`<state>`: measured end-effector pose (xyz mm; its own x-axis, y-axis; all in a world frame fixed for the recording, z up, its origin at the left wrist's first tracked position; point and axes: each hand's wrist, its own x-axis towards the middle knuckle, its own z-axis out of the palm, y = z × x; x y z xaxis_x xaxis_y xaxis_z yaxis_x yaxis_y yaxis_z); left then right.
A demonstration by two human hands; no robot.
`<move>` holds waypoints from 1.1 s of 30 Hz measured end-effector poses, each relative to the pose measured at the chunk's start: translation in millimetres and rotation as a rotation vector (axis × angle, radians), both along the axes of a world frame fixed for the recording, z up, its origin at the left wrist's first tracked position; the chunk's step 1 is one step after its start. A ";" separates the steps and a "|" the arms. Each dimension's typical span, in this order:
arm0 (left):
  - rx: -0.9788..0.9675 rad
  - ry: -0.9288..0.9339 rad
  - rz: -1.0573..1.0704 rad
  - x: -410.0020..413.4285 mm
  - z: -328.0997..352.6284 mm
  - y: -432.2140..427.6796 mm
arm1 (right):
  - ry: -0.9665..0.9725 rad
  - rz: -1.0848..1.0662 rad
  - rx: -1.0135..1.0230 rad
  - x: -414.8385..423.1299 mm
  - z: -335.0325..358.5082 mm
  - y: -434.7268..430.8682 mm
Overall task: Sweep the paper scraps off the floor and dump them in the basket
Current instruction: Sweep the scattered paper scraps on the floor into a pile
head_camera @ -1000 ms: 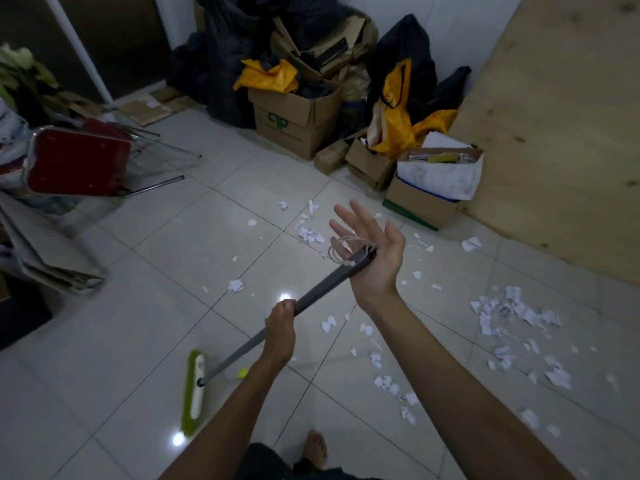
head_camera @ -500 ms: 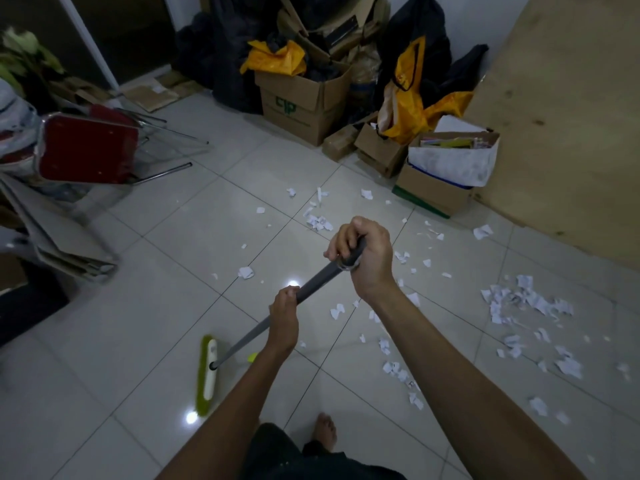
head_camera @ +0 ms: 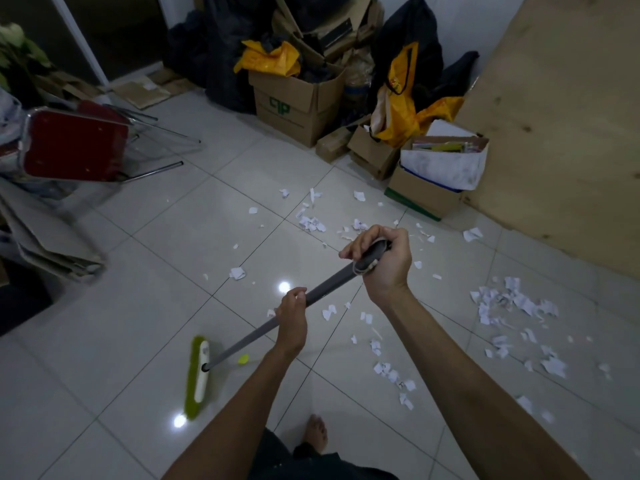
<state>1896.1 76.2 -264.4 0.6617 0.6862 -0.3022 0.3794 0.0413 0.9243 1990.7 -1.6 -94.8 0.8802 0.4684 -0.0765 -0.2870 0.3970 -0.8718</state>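
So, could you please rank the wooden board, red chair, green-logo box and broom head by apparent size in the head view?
1. Wooden board, largest though cut off by the frame.
2. Red chair and green-logo box look alike; I won't rank them.
3. Broom head, smallest.

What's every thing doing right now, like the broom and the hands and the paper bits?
Broom, head down on the floor, handle slanted.
Left hand, grips the middle of the handle.
Right hand, grips the handle's top end.
Paper scraps, scattered on the tiles, not swept up.
Red chair, tipped over on its side.
Cardboard box, open and stuffed full.
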 end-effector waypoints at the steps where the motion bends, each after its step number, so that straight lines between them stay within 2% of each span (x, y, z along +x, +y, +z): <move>1: -0.009 -0.002 -0.003 2.1 0.1 -4.2 | -0.006 -0.002 0.008 2.3 -0.1 -5.0; 13: -0.068 -0.034 -0.098 57.8 44.2 -64.2 | -0.010 -0.127 -0.108 40.6 42.9 -60.2; 19: -0.007 -0.061 -0.318 84.7 71.8 -91.8 | -0.085 -0.126 -0.102 56.6 76.1 -86.1; 23: -0.076 -0.102 -0.390 91.3 89.9 -105.0 | -0.109 -0.160 -0.109 58.9 93.8 -95.6; 28: -0.233 -0.155 -0.281 95.5 99.0 -108.1 | -0.140 -0.220 -0.116 48.8 110.0 -76.9; 33: -0.346 -0.200 -0.163 90.8 111.8 -93.4 | -0.213 -0.173 -0.145 34.9 125.7 -41.3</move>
<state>1986.9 -17.1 -152.6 0.8222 0.4485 -0.3505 0.2209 0.3160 0.9227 2025.5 -42.9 30.9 0.9492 0.3083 0.0630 -0.0311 0.2912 -0.9561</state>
